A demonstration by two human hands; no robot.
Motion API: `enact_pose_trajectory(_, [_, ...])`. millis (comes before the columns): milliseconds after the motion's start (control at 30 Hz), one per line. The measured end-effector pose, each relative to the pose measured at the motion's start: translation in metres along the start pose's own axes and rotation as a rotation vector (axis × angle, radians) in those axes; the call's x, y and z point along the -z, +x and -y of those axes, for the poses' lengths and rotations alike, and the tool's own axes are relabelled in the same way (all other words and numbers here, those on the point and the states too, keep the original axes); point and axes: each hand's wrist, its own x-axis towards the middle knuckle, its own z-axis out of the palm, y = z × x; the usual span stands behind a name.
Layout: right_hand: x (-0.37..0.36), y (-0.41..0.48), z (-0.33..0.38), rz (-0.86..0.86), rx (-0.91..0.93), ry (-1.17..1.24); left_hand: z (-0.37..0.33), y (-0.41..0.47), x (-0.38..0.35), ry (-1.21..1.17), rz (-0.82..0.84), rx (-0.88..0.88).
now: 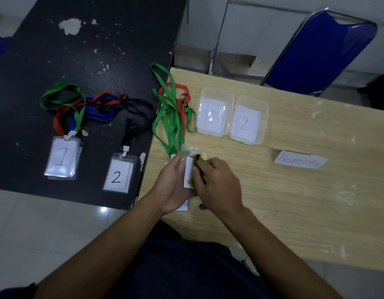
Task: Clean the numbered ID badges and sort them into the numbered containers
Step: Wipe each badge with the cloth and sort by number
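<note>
Lanyard tangle (172,126) crowds left side of container 1 (217,91); wood table (294,201) open rightward past paper sign (300,161)

white badge (188,175) held tilted | clear container 1 (214,98) beside container 2 (249,102)

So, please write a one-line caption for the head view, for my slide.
A person's left hand holds an ID badge while the right hand presses a yellow cloth against it.
</note>
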Motion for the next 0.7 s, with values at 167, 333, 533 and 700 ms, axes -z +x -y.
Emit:
enact_pose_trajectory(167, [-0.003,-0.012,0.025,0.03,0.192,0.113,-0.006,0.004,0.004,-0.025,0.004,0.009])
enact_pose_trajectory(333, [0.004,-0.024,-0.002,0.091,0.433,0.122,-0.008,0.002,0.011,-0.09,0.025,0.008])
enact_pose_trajectory(533, [0.0,-0.023,-0.01,-0.028,0.219,0.076,-0.016,0.004,0.007,-0.077,0.011,-0.011])
enact_pose_trajectory(700, [-0.002,-0.033,-0.004,0.045,0.326,0.133,-0.014,0.002,0.003,-0.074,0.009,-0.019])
